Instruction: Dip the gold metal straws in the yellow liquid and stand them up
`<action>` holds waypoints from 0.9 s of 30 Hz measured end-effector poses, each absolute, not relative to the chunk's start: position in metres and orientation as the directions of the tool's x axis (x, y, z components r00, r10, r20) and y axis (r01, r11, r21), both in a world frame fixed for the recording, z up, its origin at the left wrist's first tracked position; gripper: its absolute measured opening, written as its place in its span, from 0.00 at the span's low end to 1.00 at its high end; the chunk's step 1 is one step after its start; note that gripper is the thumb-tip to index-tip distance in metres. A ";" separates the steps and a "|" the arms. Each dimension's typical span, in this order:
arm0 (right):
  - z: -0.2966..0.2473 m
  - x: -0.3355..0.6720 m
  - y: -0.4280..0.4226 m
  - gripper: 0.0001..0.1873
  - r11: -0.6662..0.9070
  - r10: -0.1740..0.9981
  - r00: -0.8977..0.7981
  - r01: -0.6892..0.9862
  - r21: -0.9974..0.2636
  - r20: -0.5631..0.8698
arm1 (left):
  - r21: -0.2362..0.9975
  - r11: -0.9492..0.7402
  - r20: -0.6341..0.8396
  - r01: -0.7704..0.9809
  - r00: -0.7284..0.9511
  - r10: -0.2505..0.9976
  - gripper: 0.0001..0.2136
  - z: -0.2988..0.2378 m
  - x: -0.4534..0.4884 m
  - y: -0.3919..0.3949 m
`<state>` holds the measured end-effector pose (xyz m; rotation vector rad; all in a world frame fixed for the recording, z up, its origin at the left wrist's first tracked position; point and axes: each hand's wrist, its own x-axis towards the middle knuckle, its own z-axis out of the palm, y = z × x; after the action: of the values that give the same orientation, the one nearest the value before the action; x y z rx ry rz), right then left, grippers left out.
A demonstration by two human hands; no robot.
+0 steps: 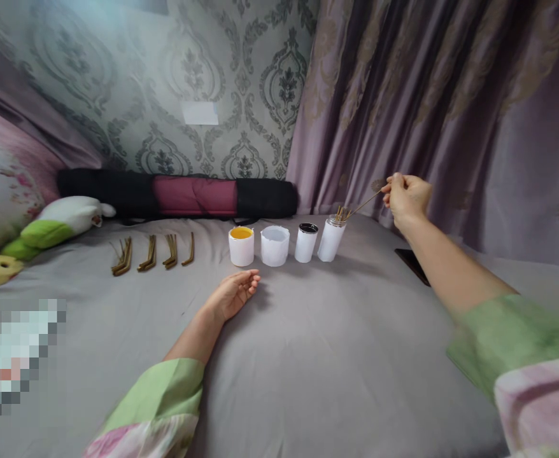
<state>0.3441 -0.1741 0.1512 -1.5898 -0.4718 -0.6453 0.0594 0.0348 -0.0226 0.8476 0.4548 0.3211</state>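
My right hand (407, 198) is raised at the right, its fingers pinching the upper end of a thin brown stick (368, 202). The stick slants down to the mouth of a tall white container (331, 243), where several similar sticks (340, 214) poke out. My left hand (235, 294) rests on the grey sheet, fingers loosely curled, with nothing visible in it. Just beyond it stand a white cup with yellow inside (241, 252) and a wider white cup (274, 250). A narrow white cup with a dark inside (305, 248) is beside the tall container.
Bundles of bent brown sticks (123, 257) lie in a row at the left. A black and maroon roll (193, 196) lies along the wall. Plush toys (62, 222) are at far left. A dark flat object (412, 266) lies beneath my right forearm.
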 end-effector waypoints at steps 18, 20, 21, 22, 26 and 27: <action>0.128 0.341 -0.151 0.11 -0.154 0.088 0.780 0.625 -0.765 0.620 | 0.782 0.617 -0.259 -0.092 0.852 0.455 0.05 -0.023 0.060 0.035; 0.124 0.342 -0.149 0.11 -0.186 0.112 0.783 0.622 -0.761 0.612 | 0.781 0.618 -0.258 -0.092 0.853 0.453 0.05 -0.023 0.060 0.036; 0.122 0.342 -0.148 0.11 -0.201 0.124 0.785 0.619 -0.760 0.607 | 0.780 0.619 -0.258 -0.093 0.854 0.453 0.05 -0.024 0.060 0.036; 0.121 0.342 -0.148 0.12 -0.216 0.136 0.789 0.614 -0.759 0.599 | 0.778 0.621 -0.259 -0.092 0.854 0.451 0.05 -0.024 0.060 0.036; 0.115 0.339 -0.146 0.13 -0.260 0.179 0.799 0.601 -0.756 0.574 | 0.776 0.625 -0.263 -0.091 0.853 0.451 0.05 -0.024 0.060 0.036; 0.114 0.338 -0.146 0.13 -0.267 0.184 0.801 0.599 -0.755 0.570 | 0.776 0.624 -0.262 -0.092 0.853 0.452 0.05 -0.024 0.060 0.036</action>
<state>0.3379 -0.1459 0.1139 -1.8306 -0.5989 -0.4461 0.0598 0.0363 -0.0238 0.8451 0.4642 0.3252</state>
